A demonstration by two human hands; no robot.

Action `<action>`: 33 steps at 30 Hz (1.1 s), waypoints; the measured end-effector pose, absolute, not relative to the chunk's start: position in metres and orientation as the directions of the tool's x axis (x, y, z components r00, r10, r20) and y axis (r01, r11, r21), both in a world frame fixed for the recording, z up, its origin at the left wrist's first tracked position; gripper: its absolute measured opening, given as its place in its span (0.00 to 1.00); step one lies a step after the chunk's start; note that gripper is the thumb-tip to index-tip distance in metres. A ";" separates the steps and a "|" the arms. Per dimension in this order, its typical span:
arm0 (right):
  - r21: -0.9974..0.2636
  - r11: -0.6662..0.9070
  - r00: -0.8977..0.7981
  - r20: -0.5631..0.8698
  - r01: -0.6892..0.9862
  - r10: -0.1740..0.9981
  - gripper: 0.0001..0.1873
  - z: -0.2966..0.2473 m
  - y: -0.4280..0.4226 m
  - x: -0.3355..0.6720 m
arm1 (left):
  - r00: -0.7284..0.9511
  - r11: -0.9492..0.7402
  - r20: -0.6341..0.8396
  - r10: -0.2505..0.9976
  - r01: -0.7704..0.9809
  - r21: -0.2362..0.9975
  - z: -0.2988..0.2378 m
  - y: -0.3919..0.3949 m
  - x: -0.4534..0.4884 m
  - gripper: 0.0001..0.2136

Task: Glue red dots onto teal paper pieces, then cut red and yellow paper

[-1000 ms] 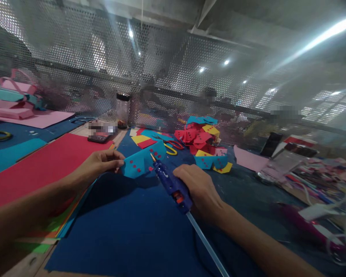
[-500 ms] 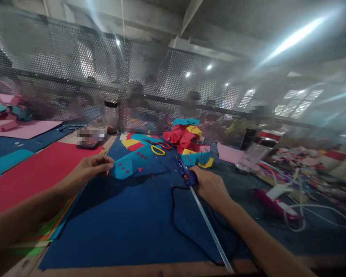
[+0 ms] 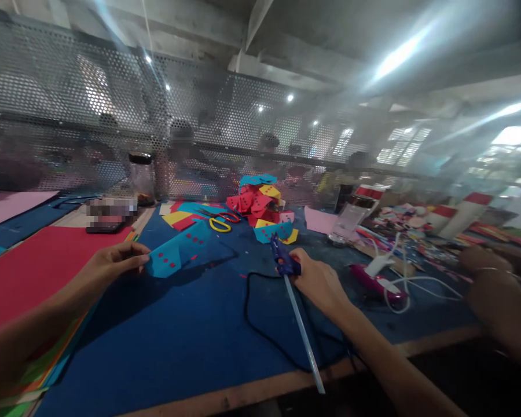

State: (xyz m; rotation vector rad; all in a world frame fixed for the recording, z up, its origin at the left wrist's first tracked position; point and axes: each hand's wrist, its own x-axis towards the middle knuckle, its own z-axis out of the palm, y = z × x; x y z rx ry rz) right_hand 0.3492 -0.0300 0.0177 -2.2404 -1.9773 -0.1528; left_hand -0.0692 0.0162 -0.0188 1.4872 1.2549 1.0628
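My left hand (image 3: 124, 260) pinches the near end of a folded blue paper strip (image 3: 165, 259) with red dots on it, held over the dark blue tabletop (image 3: 165, 341). In my right hand (image 3: 319, 278) is a purple hot glue gun (image 3: 282, 258). A long clear glue stick (image 3: 304, 336) sticks out of its back towards me, and the nozzle points away. Beyond the glue gun is a pile of dotted paper pieces (image 3: 258, 202) in red, blue and yellow. Yellow-and-red-handled scissors (image 3: 220, 223) lie between the strip and the pile, beside flat paper scraps (image 3: 178, 217).
Red paper sheets (image 3: 39, 260) are stacked at left, with a phone (image 3: 108, 220) and a lidded jar (image 3: 141, 179) behind. At right are a clear jar (image 3: 351, 220), a magenta tool with white cable (image 3: 377, 284) and another person's arm (image 3: 499, 295). The gun's black cord (image 3: 247, 313) loops over the table.
The view has turned to the right, so the table things sit further left. Another person's arm has come into view at right. Both hands keep hold of the strip and the glue gun.
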 end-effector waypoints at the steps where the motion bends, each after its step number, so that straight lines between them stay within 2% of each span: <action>1: -0.043 -0.151 0.157 0.173 0.988 0.972 0.17 0.020 -0.032 0.352 | 0.118 -0.082 0.056 0.991 0.236 0.968 -0.019 0.017 -0.070 0.15; 5: -0.098 -0.236 0.250 0.176 0.967 0.952 0.20 0.024 -0.038 0.363 | 0.096 -0.061 0.037 0.995 0.269 0.961 -0.020 0.019 -0.070 0.18; 8: -0.190 -0.207 0.241 0.177 0.960 0.954 0.23 0.023 -0.038 0.373 | 0.079 -0.057 0.036 0.996 0.287 0.956 -0.021 0.020 -0.072 0.18; 11: -0.215 -0.191 0.227 0.158 0.958 0.961 0.25 0.021 -0.035 0.382 | 0.092 -0.056 0.032 0.995 0.272 0.961 -0.024 0.020 -0.074 0.16; 15: -0.152 -0.275 0.296 0.140 0.949 0.945 0.24 0.022 -0.029 0.387 | 0.113 -0.053 0.024 0.993 0.262 0.964 -0.026 0.020 -0.075 0.15; 21: 0.011 -0.429 0.419 0.193 0.903 0.887 0.24 0.025 -0.021 0.385 | 0.095 -0.063 0.037 0.995 0.292 0.954 -0.024 0.019 -0.073 0.17; 27: 0.108 -0.437 0.416 0.178 0.893 0.892 0.23 0.021 -0.012 0.386 | 0.104 -0.043 0.009 0.995 0.325 0.945 -0.025 0.020 -0.075 0.19; 33: 0.145 -0.413 0.398 0.124 0.899 0.909 0.23 0.014 -0.002 0.390 | 0.118 -0.047 0.011 0.993 0.308 0.950 -0.031 0.024 -0.078 0.19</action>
